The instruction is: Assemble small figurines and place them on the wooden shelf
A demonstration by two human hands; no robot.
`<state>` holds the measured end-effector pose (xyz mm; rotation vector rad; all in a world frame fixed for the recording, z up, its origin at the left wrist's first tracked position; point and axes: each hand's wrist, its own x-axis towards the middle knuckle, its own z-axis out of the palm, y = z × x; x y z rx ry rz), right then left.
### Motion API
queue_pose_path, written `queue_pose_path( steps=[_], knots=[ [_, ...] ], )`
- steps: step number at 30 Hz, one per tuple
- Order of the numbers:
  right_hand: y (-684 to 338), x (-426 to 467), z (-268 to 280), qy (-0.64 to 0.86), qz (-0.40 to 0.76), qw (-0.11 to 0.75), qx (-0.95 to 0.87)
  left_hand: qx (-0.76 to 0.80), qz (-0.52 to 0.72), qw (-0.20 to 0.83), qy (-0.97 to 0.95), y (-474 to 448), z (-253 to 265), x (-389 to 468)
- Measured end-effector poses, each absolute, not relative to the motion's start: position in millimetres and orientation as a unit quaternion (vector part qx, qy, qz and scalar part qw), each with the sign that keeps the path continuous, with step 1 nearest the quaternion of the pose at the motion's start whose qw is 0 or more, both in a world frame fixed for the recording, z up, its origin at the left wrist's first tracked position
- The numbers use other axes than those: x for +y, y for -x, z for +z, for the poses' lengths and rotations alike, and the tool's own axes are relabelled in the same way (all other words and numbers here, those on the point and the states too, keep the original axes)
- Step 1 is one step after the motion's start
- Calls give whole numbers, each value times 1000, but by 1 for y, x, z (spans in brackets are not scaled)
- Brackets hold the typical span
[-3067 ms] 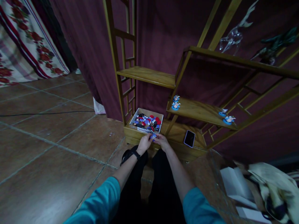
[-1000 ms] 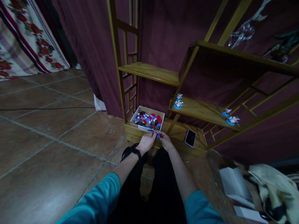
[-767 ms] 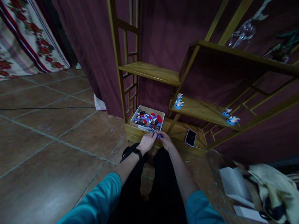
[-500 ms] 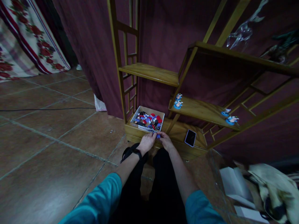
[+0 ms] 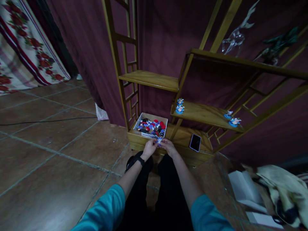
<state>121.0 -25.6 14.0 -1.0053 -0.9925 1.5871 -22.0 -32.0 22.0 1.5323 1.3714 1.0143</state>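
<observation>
Between my two hands is a small blue-and-white figurine (image 5: 159,140), held just in front of the box. My left hand (image 5: 150,147) pinches its left side, and my right hand (image 5: 168,147) grips its right side with the fingertips. A shallow white cardboard box (image 5: 166,121) lies right beyond my hands on the low wooden cabinet. Inside it is a jumble of small red, black, white and purple pieces (image 5: 151,125), too small to make out one by one.
Small figurines on blue bases stand on the middle shelf (image 5: 204,114), a pair at the left (image 5: 180,109) and a pair at the right (image 5: 234,122). A phone (image 5: 195,142) lies on the cabinet. Higher up stands a clear deer ornament (image 5: 235,38). White boxes (image 5: 246,189) lie on the floor at right.
The figurine has turned up between my fingers and shows more of its white and blue front. My hands have shifted slightly left. The whole view has tilted a little.
</observation>
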Motion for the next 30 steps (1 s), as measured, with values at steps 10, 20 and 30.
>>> queue_pose_path(
  steps=[10,20,30],
  knots=[
    [-114,-26,19,418,663,487,-385,478,451,645,-390,24,11,-22],
    [-115,-21,12,453,664,468,-368,486,436,646,-395,25,16,-22],
    [-115,-18,7,439,670,462,-382,484,441,642,-399,26,14,-20]
  ],
)
